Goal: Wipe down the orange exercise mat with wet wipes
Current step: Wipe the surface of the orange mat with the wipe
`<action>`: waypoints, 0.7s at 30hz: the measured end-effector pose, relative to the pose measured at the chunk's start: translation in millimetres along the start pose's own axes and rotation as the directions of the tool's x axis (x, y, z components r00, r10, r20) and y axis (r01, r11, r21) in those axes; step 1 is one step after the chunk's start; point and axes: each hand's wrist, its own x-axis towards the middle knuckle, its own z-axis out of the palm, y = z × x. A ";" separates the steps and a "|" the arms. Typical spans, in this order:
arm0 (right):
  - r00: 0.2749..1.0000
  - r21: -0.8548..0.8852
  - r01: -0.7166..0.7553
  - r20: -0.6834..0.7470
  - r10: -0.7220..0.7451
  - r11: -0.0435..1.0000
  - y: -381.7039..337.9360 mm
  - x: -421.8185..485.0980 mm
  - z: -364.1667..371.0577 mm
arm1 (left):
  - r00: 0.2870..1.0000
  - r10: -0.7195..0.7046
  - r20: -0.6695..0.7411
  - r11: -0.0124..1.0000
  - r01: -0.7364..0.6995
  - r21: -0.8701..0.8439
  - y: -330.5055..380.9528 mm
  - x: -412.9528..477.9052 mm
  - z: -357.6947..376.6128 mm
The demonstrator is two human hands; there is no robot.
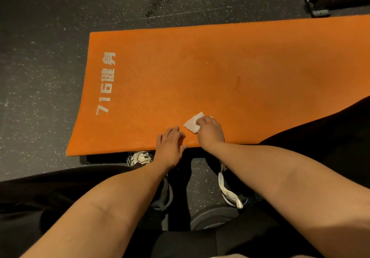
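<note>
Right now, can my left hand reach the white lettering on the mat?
Probably yes: the left hand rests flat on the orange mat, with only bare mat between it and the white lettering.

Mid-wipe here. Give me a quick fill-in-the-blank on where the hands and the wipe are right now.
1. The wet wipe is held against the orange mat by the ____.
2. The left hand rests flat at the mat's near edge, holding ____.
3. The white lettering on the mat starts with the number ____.

Missing words: right hand; nothing; 716.
</note>
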 end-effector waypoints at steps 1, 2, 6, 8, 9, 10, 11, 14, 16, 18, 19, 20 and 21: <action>1.000 0.015 0.002 0.005 -0.002 1.000 0.4 -0.7 0.0 | 1.000 0.007 -0.009 1.000 -0.006 0.019 1.4 -0.6 0.9; 1.000 0.029 0.005 0.010 -0.005 1.000 -0.4 -1.3 0.3 | 1.000 0.010 -0.017 0.999 -0.009 0.039 2.4 -0.5 1.2; 0.999 0.058 0.015 0.036 -0.017 0.998 -5.0 -5.9 4.0 | 0.999 0.012 -0.036 0.997 -0.010 0.073 3.0 1.9 -0.4; 0.999 0.059 0.014 0.049 -0.016 0.998 -6.3 -7.9 5.1 | 0.999 0.020 -0.049 0.997 -0.016 0.080 3.2 3.2 -1.4; 0.998 0.056 0.016 0.056 -0.019 0.998 -7.3 -8.1 4.7 | 0.998 0.022 -0.054 0.997 -0.017 0.081 3.3 3.9 -1.9; 0.998 0.056 0.016 0.064 -0.020 0.998 -7.9 -8.1 4.0 | 0.998 0.022 -0.058 0.997 -0.017 0.077 3.8 4.3 -2.8; 0.997 0.061 0.014 0.071 -0.018 0.998 -8.1 -8.0 2.9 | 0.998 0.023 -0.065 0.998 -0.019 0.066 4.4 5.1 -3.6; 0.997 0.089 -0.007 0.079 0.000 0.996 -8.5 -7.4 -0.9 | 0.997 -0.003 -0.081 1.000 0.001 -0.028 5.6 8.3 -7.3; 0.997 0.128 -0.032 0.078 0.022 0.991 -12.5 -4.3 -2.5 | 0.995 -0.048 -0.090 0.994 0.039 -0.102 8.3 10.2 -13.4; 0.995 0.181 -0.061 0.092 0.045 0.982 -22.3 1.8 -2.9 | 0.989 -0.104 -0.107 0.986 0.088 -0.144 10.3 13.1 -20.9; 0.994 0.210 -0.068 0.104 0.047 0.975 -29.0 5.6 -2.9 | 0.983 -0.129 -0.129 0.982 0.109 -0.152 9.8 15.1 -24.4; 0.993 0.237 -0.067 0.111 0.041 0.969 -36.2 9.4 -2.7 | 0.976 -0.157 -0.152 0.978 0.133 -0.161 9.3 16.7 -29.6; 0.993 0.261 -0.057 0.111 0.029 0.964 -43.5 13.0 -2.7 | 0.967 -0.185 -0.174 0.973 0.155 -0.172 7.5 18.4 -35.7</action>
